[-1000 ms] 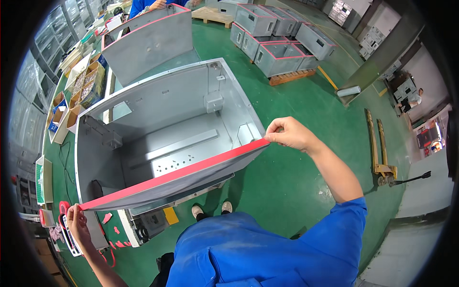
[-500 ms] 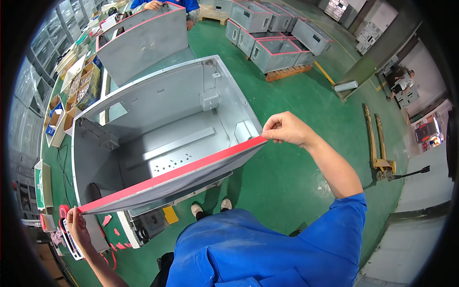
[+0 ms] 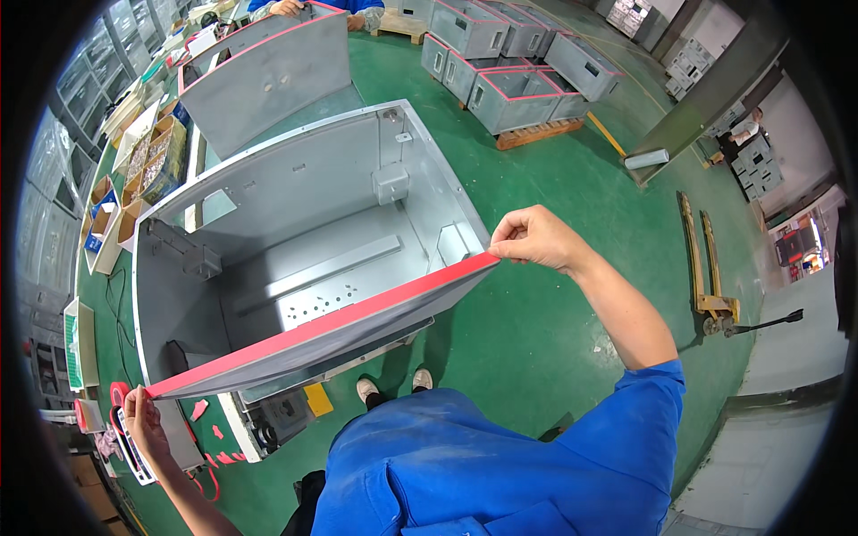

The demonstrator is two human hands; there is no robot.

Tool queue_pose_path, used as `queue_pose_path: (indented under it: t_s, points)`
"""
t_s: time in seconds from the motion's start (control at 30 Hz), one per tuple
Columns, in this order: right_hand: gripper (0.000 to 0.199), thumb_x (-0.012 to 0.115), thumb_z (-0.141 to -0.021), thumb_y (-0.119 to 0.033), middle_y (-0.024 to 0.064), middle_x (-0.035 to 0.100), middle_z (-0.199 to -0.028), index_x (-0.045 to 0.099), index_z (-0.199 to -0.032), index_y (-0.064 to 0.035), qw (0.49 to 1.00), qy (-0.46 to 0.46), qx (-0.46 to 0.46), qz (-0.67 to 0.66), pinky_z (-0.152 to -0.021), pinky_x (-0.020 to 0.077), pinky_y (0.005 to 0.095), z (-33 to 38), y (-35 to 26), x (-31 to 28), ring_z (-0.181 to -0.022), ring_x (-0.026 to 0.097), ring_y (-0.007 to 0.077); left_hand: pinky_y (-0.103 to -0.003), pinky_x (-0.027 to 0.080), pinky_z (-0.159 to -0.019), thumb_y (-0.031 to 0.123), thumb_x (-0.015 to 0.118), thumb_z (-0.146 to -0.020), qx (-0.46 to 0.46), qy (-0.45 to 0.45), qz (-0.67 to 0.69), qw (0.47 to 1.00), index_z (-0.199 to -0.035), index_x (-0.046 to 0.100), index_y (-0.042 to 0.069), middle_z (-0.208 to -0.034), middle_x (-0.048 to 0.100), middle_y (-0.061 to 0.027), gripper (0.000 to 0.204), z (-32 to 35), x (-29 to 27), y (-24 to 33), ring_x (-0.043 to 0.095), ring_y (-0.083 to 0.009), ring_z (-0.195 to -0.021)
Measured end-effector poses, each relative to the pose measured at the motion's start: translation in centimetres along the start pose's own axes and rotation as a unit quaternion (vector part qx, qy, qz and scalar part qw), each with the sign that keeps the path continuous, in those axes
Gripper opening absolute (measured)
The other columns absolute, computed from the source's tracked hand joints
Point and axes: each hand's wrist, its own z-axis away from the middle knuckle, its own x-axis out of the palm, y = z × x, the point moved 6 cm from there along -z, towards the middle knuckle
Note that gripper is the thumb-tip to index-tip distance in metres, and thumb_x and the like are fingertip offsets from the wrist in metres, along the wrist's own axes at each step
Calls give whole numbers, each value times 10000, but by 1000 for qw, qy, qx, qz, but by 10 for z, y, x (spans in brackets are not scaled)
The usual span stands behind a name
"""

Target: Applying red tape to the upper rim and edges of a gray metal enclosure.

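Note:
A large grey metal cabinet box (image 3: 308, 192) stands open-topped before me, with small brackets and holes inside. Along its near rim runs a strip of red tape (image 3: 331, 322), stretched between my two hands. My right hand (image 3: 541, 241) pinches the tape's end at the right near corner, thumb and finger pressed together. At the left near corner my left hand (image 3: 145, 420) pinches the other end. The box's other rims are bare grey metal. A dark grey face shows below the tape on the near side.
Another box with red-edged rims (image 3: 268, 76) stands beyond, with a co-worker's hands at it. Grey boxes (image 3: 514, 98) are stacked on a pallet farther off. A yellow pallet jack (image 3: 715, 304) is at right. Parts bins (image 3: 156, 165) line the left; red tape scraps (image 3: 219, 433) lie low left.
My hands and the tape are nearly still. The co-worker's hand at the far box has shifted slightly; a distant person at the right has moved.

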Motion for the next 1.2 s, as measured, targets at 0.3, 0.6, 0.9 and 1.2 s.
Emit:
queue_pose_path:
  t_s: [0.3,0.6,0.9,1.2]
  points:
    - [112,652,-691,-93,41,574,-633,613,-718,9,1000,6,-5,16,-478,403,215,0,0,-1,-551,505,79,-157,183,-394,137,589,-833,2,17,0,1000,-778,537,99,-558,393,75,85,1,2,0,283,13,-444]
    - [120,656,-699,-110,38,588,-662,612,-707,1,999,26,-22,27,-555,426,223,2,-1,1,-614,528,82,-155,185,-394,128,584,-838,-3,16,9,1000,-776,534,100,-556,380,82,84,4,5,4,280,15,-446]
    - [231,611,-774,-119,39,567,-790,543,-963,-5,992,109,10,-60,-551,420,209,12,22,-4,-631,522,81,-152,194,-412,133,593,-829,-6,34,0,999,-780,539,100,-580,413,92,80,7,9,6,298,24,-460]
    - [252,581,-834,-203,14,563,-829,532,-1005,-23,954,173,7,-246,-602,408,212,18,45,29,-696,504,78,-127,229,-457,134,618,-804,-20,60,-11,998,-842,564,98,-654,448,88,74,11,5,1,355,26,-525]
